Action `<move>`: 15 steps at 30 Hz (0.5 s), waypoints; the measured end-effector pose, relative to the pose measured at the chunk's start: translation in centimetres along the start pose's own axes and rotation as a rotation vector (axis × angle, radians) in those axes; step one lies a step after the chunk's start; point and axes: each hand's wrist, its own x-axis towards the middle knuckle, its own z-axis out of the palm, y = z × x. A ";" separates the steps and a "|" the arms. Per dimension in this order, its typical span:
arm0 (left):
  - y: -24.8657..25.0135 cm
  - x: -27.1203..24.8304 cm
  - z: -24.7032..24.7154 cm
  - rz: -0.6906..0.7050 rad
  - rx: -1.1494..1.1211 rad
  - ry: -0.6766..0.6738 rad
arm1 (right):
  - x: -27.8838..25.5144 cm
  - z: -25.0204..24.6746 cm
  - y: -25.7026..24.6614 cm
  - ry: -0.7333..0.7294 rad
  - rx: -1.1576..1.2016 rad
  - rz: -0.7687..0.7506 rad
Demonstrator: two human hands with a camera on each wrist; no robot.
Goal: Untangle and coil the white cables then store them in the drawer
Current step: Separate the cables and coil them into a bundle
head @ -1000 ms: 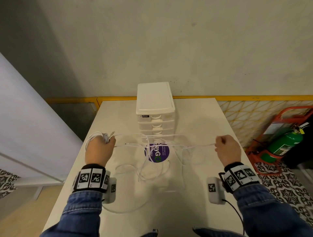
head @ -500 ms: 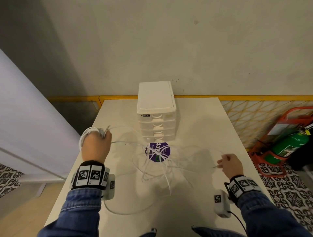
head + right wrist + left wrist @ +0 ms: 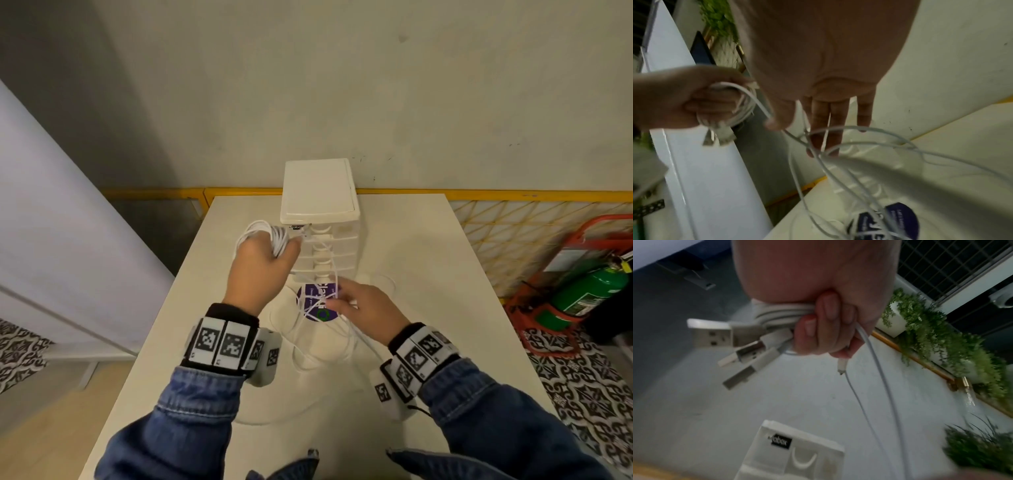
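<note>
The left hand point(image 3: 261, 270) hides most of the coiled cables point(image 3: 270, 236) in the head view. The drawer unit point(image 3: 795, 456) is cut off by the left wrist view's bottom edge, its label blurred.

tangled white cables point(image 3: 310, 329) before closed drawer point(image 3: 320, 240)

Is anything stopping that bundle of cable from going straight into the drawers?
Yes. The drawer unit looks fully shut, and loose cable strands drape across its front, trailing from the coil in the left hand down to the right hand.
</note>
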 end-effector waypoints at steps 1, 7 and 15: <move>0.2 0.2 -0.5 -0.014 0.009 0.023 | -0.1 0.0 0.7 0.028 -0.017 0.008; -1.7 2.5 -5.8 -0.128 0.039 0.290 | -1.5 -3.3 5.2 0.287 0.008 0.070; -2.0 4.2 -10.3 -0.237 0.077 0.414 | -6.0 -5.2 14.6 0.331 -0.229 0.864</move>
